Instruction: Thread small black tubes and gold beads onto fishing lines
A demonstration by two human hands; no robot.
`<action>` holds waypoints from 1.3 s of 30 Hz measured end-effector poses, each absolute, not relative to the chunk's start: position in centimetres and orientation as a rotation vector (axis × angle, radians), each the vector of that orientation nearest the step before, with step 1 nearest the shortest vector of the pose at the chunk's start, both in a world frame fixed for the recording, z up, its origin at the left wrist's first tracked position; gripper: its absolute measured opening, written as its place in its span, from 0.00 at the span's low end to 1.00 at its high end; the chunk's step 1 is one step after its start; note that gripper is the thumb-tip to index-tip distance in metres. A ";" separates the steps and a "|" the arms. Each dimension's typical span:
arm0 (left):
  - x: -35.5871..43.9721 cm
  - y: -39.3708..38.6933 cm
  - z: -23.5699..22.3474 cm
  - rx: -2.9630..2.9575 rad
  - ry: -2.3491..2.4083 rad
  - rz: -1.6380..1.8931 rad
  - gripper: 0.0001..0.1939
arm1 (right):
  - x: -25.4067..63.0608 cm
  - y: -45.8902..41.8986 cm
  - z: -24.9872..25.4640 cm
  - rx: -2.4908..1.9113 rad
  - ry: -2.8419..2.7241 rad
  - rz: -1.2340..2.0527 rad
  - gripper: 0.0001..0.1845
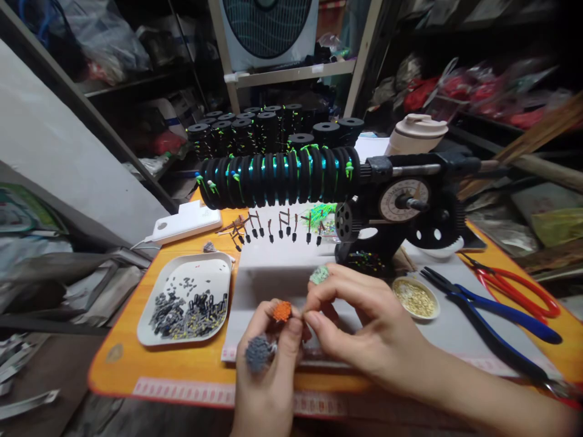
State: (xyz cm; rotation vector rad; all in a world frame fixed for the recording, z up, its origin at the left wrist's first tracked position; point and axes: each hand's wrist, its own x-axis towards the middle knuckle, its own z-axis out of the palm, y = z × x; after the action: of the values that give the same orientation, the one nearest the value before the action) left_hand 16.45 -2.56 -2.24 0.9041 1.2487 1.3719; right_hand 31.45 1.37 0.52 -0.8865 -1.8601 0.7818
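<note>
Low over the front of the table, my left hand [277, 379] is closed around a small orange bumpy cluster [282, 311] and a dark grey one [257, 353]. My right hand [371, 312] meets it at the fingertips. Its thumb and index finger pinch something too small to make out, and a pale green cluster [319, 275] shows by its bent fingers. Behind both hands, a row of small black pieces on brown strips [281, 232] hangs below a black ridged roller [282, 176] wound with green and blue line.
At left, a white tray [148, 325] holds small grey, black and yellow pieces. A small bowl of golden bits [415, 297], blue-handled pliers [483, 321] and a red-handled tool [523, 291] lie right. Black spools [243, 130], a lidded cup [416, 135] and a dial device [404, 200] stand behind.
</note>
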 end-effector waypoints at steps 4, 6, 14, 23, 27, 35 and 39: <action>15.8 -2.5 -1.8 0.804 1.175 1.397 0.17 | 31.8 1.5 0.8 -0.830 -1.893 0.794 0.04; 15.3 -2.5 -1.5 0.805 1.170 1.413 0.17 | 32.1 1.7 1.0 -0.857 -1.913 0.737 0.05; 14.2 -3.2 -1.5 0.808 1.193 1.400 0.18 | 32.4 2.0 1.0 -0.883 -2.017 0.602 0.09; 14.4 -3.1 -1.7 0.858 1.219 1.406 0.19 | 32.2 1.6 1.4 -0.844 -2.027 0.646 0.09; 14.9 -3.1 -1.6 0.964 1.300 1.387 0.17 | 31.9 1.6 1.3 -0.770 -2.014 0.677 0.09; 15.3 -2.9 -1.5 1.275 1.460 1.516 0.11 | 31.7 0.9 1.1 -0.816 -2.055 0.542 0.05; 13.0 -2.6 -1.1 1.280 1.731 1.622 0.05 | 32.4 1.5 1.5 -0.863 -2.082 0.384 0.06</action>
State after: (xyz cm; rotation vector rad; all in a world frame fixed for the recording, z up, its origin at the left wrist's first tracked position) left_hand 13.05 -2.60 -1.10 1.2801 1.7308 1.6224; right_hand 32.41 1.47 1.52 -0.8627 -2.0817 0.3841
